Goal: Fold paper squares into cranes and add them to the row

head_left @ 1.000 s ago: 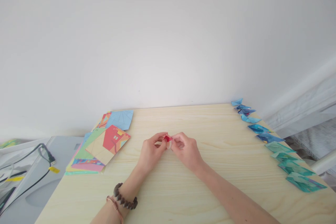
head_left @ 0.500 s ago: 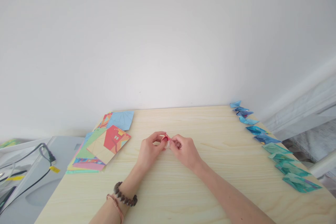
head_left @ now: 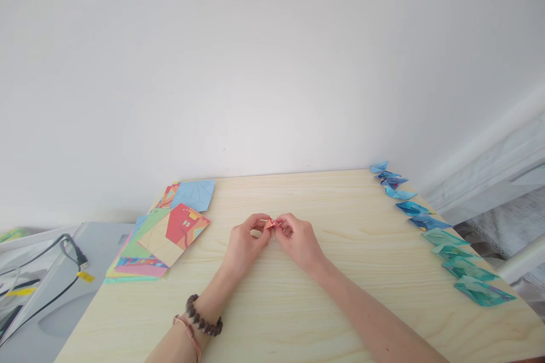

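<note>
Near the middle of the wooden table [head_left: 272, 306], a small folded piece of red origami paper [head_left: 270, 225] is pinched between both my hands. My left hand [head_left: 246, 241] grips its left side with thumb and fingers. The right side is held by my right hand [head_left: 300, 240], thumb and fingertips pressed together. Fingers cover much of the paper, so its full shape is hidden. A beaded bracelet [head_left: 202, 317] and a thin pinkish band sit on my left wrist.
At the table's left lie fanned colourful paper sheets [head_left: 170, 235] and a blue sheet [head_left: 193, 195]. A row of folded blue and green paper pieces [head_left: 457, 266] lines the right edge. A white wall [head_left: 272, 68] stands behind. Black cables [head_left: 63, 295] lie beyond the left edge.
My right hand has shifted slightly, its fingers now further over the red paper's top. More of the red side shows and less white. The view has moved a little.
</note>
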The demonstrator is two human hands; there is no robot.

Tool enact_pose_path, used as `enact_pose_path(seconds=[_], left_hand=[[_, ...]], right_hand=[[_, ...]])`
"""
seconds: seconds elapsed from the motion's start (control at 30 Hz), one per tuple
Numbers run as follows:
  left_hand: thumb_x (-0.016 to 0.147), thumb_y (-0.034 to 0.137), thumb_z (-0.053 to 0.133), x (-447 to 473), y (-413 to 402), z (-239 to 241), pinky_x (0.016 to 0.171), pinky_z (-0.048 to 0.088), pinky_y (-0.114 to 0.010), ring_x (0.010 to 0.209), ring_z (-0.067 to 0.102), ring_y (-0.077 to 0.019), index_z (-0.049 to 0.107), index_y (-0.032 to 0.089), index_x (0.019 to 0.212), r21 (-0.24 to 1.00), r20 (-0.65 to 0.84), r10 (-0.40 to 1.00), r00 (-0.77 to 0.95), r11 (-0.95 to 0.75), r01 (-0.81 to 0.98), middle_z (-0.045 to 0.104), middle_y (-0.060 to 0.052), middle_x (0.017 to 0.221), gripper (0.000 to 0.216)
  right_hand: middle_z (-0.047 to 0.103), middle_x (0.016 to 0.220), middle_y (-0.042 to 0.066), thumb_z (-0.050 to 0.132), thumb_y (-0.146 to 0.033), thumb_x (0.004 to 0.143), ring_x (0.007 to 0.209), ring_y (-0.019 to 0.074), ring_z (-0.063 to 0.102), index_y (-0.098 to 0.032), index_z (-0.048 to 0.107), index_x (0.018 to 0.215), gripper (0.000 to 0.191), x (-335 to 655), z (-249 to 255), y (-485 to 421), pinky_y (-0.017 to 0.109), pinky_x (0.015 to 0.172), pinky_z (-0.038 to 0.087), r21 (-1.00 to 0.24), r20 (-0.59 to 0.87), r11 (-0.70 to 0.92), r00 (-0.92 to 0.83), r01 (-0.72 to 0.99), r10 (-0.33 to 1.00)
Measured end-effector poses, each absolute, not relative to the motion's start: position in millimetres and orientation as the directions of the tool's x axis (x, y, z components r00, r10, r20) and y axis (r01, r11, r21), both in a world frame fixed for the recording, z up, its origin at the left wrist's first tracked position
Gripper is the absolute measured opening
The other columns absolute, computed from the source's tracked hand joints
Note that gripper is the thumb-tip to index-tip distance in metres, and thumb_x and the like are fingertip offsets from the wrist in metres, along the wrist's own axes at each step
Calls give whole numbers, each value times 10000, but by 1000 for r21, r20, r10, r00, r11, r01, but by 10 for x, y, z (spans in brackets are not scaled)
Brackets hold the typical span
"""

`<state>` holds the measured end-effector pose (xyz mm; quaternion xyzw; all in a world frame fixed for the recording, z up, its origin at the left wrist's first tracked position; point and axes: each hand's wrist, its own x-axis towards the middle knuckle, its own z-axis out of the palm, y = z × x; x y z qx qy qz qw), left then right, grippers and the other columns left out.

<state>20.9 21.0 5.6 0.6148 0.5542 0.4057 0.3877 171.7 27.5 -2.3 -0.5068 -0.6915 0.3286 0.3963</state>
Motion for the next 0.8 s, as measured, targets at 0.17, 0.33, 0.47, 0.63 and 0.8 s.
enact_pose_path(seconds=[0.17, 0.33, 0.47, 0.63, 0.8], left_hand=[[773, 272, 542, 223, 212, 31, 590, 522, -248, 747, 639, -167, 562, 188, 929, 930, 91, 995, 38, -98, 354, 675, -37, 828, 179], [772, 319, 567, 237, 202, 43, 587, 543, -271, 819, 641, -194, 549, 169, 956, 981, 34, 997, 64, -45, 188, 671, -62, 884, 238], [750, 361, 615, 215, 226, 61, 676, 552, -317, 823, 654, -202, 565, 149, 986, 994, -107, 988, 115, 110, -27, 692, -68, 881, 322], [734, 323, 660, 122, 247, 131, 820, 503, -318, 881, 647, -192, 601, 138, 1009, 960, -203, 956, 214, 237, -147, 696, -79, 946, 336], [790, 309, 607, 60, 262, 166, 898, 465, -367, 976, 616, -209, 573, 112, 1089, 924, -209, 923, 324, 294, -243, 663, -129, 1048, 360]], right_hand=[[647, 705, -9, 506, -213, 792, 569, 118, 610, -215, 546, 1006, 218, 1680, -51, 253, 227, 579, 495, -888, 212, 253, -147, 383, 966], [667, 879, 30, 442, -221, 836, 695, 124, 639, -216, 605, 968, 209, 1676, -56, 233, 228, 627, 538, -902, 286, 331, -190, 277, 939], [665, 913, 43, 463, -254, 841, 732, 134, 651, -198, 636, 916, 197, 1707, -68, 241, 236, 619, 561, -930, 284, 318, -189, 184, 940], [684, 881, 35, 480, -257, 844, 753, 140, 655, -208, 659, 929, 205, 1799, -62, 303, 250, 674, 551, -896, 334, 384, -229, 224, 914], [678, 887, 54, 445, -204, 852, 774, 143, 626, -229, 649, 1044, 281, 1912, -58, 363, 271, 734, 505, -719, 463, 563, -325, 407, 825]])
